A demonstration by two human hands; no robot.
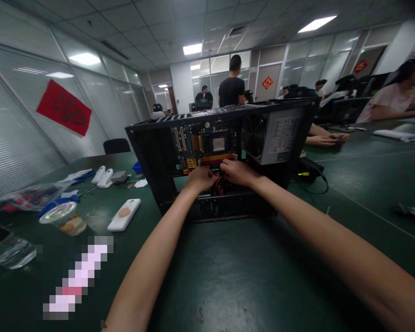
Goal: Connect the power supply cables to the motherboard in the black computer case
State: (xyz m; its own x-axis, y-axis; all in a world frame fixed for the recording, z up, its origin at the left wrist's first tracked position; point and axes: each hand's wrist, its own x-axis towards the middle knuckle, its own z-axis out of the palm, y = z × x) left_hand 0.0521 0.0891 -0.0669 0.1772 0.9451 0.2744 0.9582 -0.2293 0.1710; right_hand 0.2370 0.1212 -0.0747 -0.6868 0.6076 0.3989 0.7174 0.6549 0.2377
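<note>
An open black computer case [159, 161] stands on the green table [235, 272], its side off. Inside I see a motherboard [207, 145] and, at the right, a power supply [280, 136] with a fan. Both my arms reach into the case's lower part. My left hand [201, 177] is curled at the bottom edge of the board. My right hand [238, 171] sits right beside it, fingers bent down onto the same spot. Red cables [218, 185] show between and under the two hands. What the fingertips grip is hidden.
A white phone [124, 214], a lidded food cup [64, 217], a plastic bottle [7, 249], bags and small parts lie on the table's left. A black cable [311, 173] lies right of the case. Other people sit at the far right; one stands behind.
</note>
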